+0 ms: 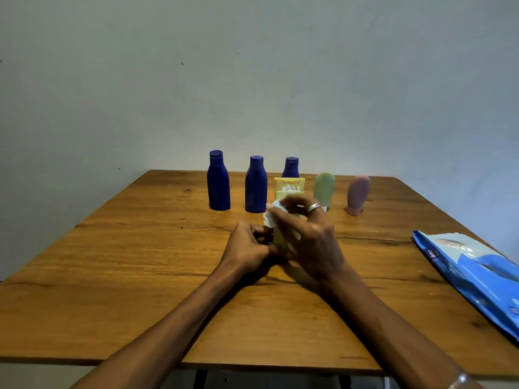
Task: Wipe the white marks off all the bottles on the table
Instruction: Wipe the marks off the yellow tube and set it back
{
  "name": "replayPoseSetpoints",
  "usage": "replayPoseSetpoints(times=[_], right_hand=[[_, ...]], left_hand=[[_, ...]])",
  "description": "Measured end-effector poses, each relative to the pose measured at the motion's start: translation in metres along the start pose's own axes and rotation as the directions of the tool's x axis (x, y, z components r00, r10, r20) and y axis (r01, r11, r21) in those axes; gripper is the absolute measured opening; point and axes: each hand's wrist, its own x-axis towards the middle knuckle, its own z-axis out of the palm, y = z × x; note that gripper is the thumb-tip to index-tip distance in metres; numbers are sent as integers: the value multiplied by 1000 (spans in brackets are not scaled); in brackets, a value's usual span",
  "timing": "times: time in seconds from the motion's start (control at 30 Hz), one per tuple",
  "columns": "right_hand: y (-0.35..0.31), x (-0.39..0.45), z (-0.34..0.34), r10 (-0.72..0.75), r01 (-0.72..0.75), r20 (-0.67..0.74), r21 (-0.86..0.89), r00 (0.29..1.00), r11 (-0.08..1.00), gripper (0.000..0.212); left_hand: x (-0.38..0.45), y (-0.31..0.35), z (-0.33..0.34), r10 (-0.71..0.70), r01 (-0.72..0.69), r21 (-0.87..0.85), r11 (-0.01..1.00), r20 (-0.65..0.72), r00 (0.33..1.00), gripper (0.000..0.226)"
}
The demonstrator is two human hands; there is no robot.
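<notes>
My left hand (248, 247) grips the lower end of a yellow tube bottle (289, 186) in the middle of the table; white marks show near its top. My right hand (306, 237) holds a crumpled white wipe (271, 213) against the tube's body. Behind stand three dark blue bottles: the left blue bottle (218, 182), the middle blue bottle (255, 186) and the third blue bottle (291, 167), partly hidden by the tube. To the right stand a green tube (324, 188) and a pink tube (357, 194), both cap down.
A blue wipes pack (474, 273) lies flat at the table's right edge. The wooden table (126, 262) stands against a plain wall, with its front edge near me.
</notes>
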Motion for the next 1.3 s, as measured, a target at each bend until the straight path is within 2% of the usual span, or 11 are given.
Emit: replayPoseSetpoints(times=[0.13, 0.23, 0.37, 0.5, 0.6, 0.77, 0.87, 0.93, 1.1, 1.2, 1.3], right_hand=[[13, 4, -5, 181, -165, -236, 85, 955, 983, 34], [16, 5, -6, 311, -269, -311, 172, 898, 948, 31], [11, 4, 1, 266, -228, -261, 168, 928, 959, 34], [4, -1, 7, 83, -84, -38, -4, 996, 996, 49], [0, -1, 9, -9, 13, 60, -67, 998, 998, 59], [8, 2, -1, 33, -39, -102, -52, 994, 998, 43], [11, 4, -4, 165, -168, -281, 13, 945, 986, 36], [12, 6, -6, 268, -260, -336, 70, 903, 963, 35], [12, 7, -5, 331, -301, -340, 140, 880, 943, 34], [9, 7, -2, 273, -244, -281, 133, 920, 961, 37], [8, 6, 0, 171, -165, -146, 49, 974, 985, 46]], left_hand=[[-1, 5, 4, 29, -29, 3, 1000, 27, 999, 42], [-1, 6, 5, 37, -37, 39, 999, 10, 999, 47], [-2, 3, 5, 40, -40, 20, 999, 7, 999, 42], [-3, 2, 4, 40, -40, 39, 998, 0, 999, 25], [-1, 1, 3, 17, -15, 74, 997, -26, 999, 26], [0, 1, 4, 35, -35, 30, 999, -1, 999, 34], [-1, 1, 5, 39, -38, 25, 999, -31, 999, 44], [1, 0, 6, 44, -41, 61, 997, -54, 998, 50], [4, -1, 6, 61, -54, 128, 990, -51, 997, 52], [2, -1, 7, 69, -64, 113, 992, -45, 997, 46], [3, -3, 6, 67, -63, 112, 992, -29, 997, 38]])
